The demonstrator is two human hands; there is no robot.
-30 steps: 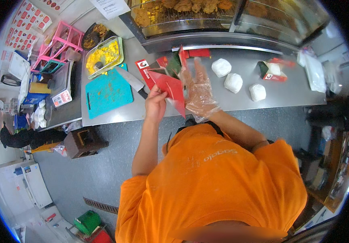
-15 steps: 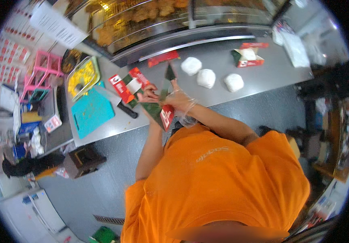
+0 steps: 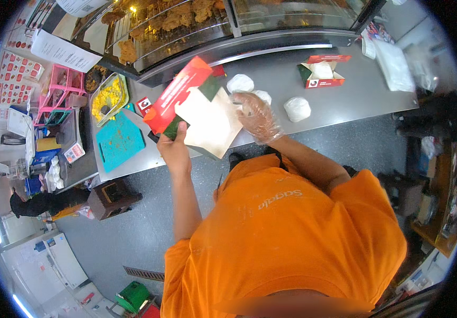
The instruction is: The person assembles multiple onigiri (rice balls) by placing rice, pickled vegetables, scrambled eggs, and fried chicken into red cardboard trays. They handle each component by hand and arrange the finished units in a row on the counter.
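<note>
My bare left hand (image 3: 174, 151) grips the lower left side of an unfolded food carton (image 3: 207, 114), thumb over a dark green flap. The carton is red and green outside, with its pale inside facing up. My right hand (image 3: 259, 117), in a clear plastic glove, has its fingers curled at the carton's right edge. Close beyond that hand are two round white wrapped bundles (image 3: 240, 83), one partly hidden by the glove. A third white bundle (image 3: 297, 109) sits to the right. Farther right stands an open red carton (image 3: 325, 82) with a white bundle inside.
A turquoise cutting board (image 3: 120, 148) lies at the counter's left, beside a tray of yellow pieces (image 3: 111, 98). Another red carton (image 3: 144, 104) is partly hidden behind the held one. A glass display case (image 3: 186, 34) with fried food borders the far side. Plastic bags (image 3: 393, 66) lie at right.
The carton has been opened out, showing its pale inside, and raised toward me. My left hand has moved left to its lower side; my right hand has moved right to its edge.
</note>
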